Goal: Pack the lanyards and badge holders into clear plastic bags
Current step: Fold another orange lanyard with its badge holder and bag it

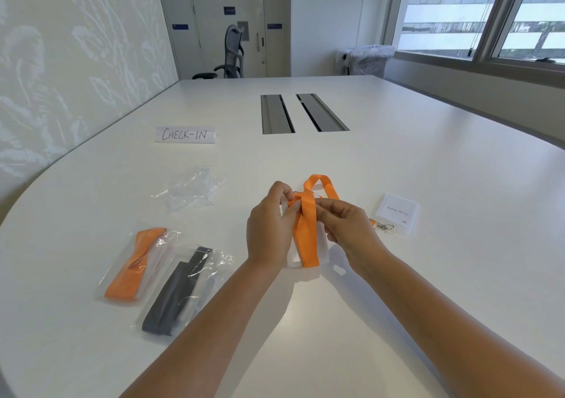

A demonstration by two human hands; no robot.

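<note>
An orange lanyard [307, 238] lies folded lengthwise over a white badge holder [323, 240] at the table's middle, with a loop sticking up behind. My left hand [269, 229] pinches the lanyard's top left. My right hand [348, 229] pinches the strap from the right. To the left lie two filled clear bags, one with an orange lanyard [134, 264], one with a dark grey lanyard [175, 293]. An empty clear bag [191, 189] lies crumpled farther back. A second badge holder [397, 214] with a metal clip [385, 226] lies at the right.
A white "CHECK-IN" sign [185, 134] stands behind the bags. Two grey cable hatches [302, 113] are set in the white table [428, 168]. An office chair [229, 53] stands at the far end, and a window runs along the right wall.
</note>
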